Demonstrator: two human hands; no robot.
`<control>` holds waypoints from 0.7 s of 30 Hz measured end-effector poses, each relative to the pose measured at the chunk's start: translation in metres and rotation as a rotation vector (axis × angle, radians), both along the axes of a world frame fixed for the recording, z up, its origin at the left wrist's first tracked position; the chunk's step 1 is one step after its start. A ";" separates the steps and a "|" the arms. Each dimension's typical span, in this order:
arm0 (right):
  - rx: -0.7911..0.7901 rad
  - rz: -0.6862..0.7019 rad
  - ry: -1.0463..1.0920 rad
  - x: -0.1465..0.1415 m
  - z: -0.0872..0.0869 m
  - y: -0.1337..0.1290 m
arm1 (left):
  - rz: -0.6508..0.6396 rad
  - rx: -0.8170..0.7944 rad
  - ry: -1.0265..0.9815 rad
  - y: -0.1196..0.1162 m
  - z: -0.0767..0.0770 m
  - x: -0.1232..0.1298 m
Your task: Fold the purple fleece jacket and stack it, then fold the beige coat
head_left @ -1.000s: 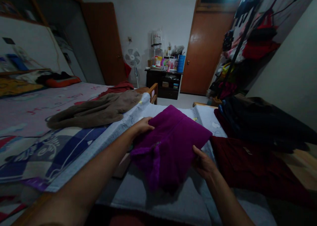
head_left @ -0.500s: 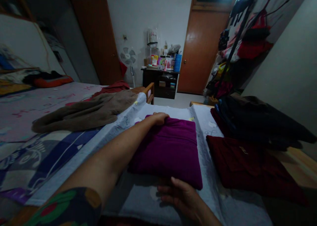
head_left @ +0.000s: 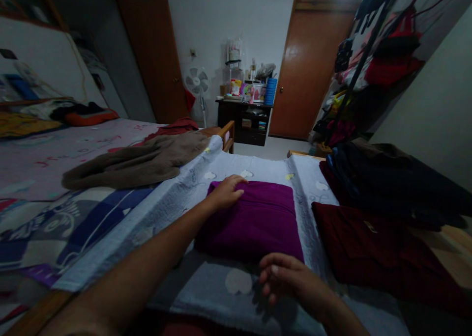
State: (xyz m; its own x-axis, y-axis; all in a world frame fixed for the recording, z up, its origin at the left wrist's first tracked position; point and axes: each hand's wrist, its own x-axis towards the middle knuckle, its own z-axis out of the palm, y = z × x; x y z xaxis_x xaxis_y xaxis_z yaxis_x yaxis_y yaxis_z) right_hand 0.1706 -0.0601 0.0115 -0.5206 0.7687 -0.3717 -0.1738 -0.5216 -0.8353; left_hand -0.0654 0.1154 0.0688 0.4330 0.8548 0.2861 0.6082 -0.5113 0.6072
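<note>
A folded purple garment [head_left: 254, 223] lies flat on a pale blue sheet [head_left: 191, 296] with heart prints. On its far left corner rests my left hand [head_left: 229, 192], open, with the fingers laid over the cloth. My right hand [head_left: 285, 277] is just in front of the garment's near right edge, fingers loosely bent and apart, holding nothing. Whether it touches the cloth cannot be made out.
To the right lie a folded dark red garment [head_left: 379, 247] and a pile of dark clothes [head_left: 398, 183]. A brown garment [head_left: 143, 161] is spread on the left bed. Farther off stand a fan [head_left: 198, 83], a black cabinet [head_left: 245, 125] and a wooden door [head_left: 306, 75].
My left hand has shifted from the garment's far edge onto its top, near the left corner. My right hand has moved right along the near edge. The view has turned slightly left.
</note>
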 end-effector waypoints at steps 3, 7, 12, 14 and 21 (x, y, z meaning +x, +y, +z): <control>0.170 -0.024 -0.100 0.003 0.033 0.024 | 0.027 -0.056 -0.149 -0.043 0.000 -0.014; 0.687 -0.248 -0.528 -0.003 0.048 0.072 | 0.002 -0.011 0.015 -0.083 -0.017 -0.020; 1.243 -0.208 -1.189 -0.016 0.019 0.110 | 0.019 0.017 0.345 -0.103 -0.056 -0.021; 1.259 -0.063 -1.369 -0.020 0.004 0.112 | 0.039 0.024 0.391 -0.107 -0.068 -0.021; 1.215 0.117 -1.593 -0.025 -0.014 0.108 | 0.106 -0.005 0.179 -0.121 -0.078 -0.024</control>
State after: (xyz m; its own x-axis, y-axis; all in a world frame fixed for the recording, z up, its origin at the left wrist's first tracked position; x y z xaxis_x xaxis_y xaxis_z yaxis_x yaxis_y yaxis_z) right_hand 0.1456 0.0483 -0.0022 -0.3688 0.9209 0.1261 0.9259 0.3759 -0.0371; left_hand -0.0891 -0.0061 -0.0092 0.3844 0.8993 0.2083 0.7568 -0.4362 0.4867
